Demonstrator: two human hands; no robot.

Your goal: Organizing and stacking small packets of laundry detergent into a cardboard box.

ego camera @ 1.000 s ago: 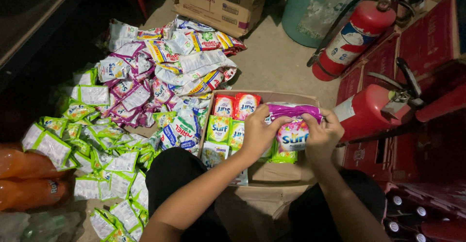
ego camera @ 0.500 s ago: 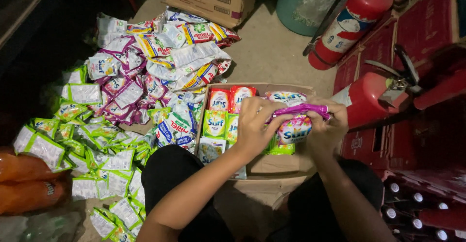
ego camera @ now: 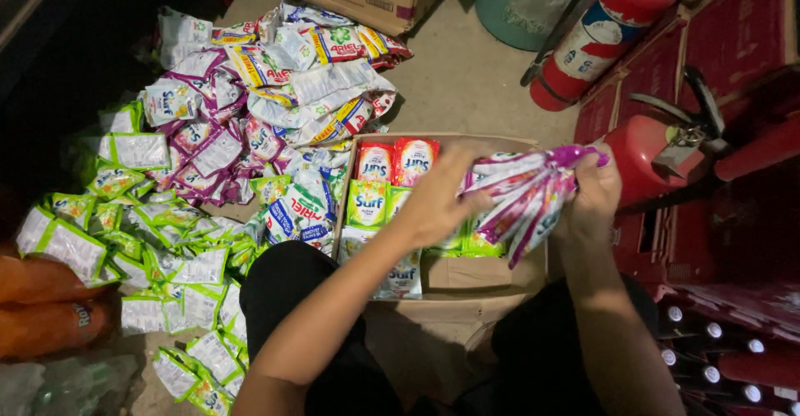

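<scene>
Both hands gripped a bundle of purple sachets (ego camera: pixel 525 195) over the cardboard box (ego camera: pixel 467 274): left hand (ego camera: pixel 437 199) clasping its side, right hand (ego camera: pixel 593 189) pinching the gathered top. Light, soft, prob. slippery; best held bunched. Beyond lay loose sachet piles (ego camera: pixel 250 116) & red extinguishers (ego camera: pixel 604 32).

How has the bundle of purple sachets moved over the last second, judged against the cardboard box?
Yes. The bundle of purple sachets, held by both hands, has tilted from level to slanting, its right end lifted toward the cardboard box's far right corner.
</scene>
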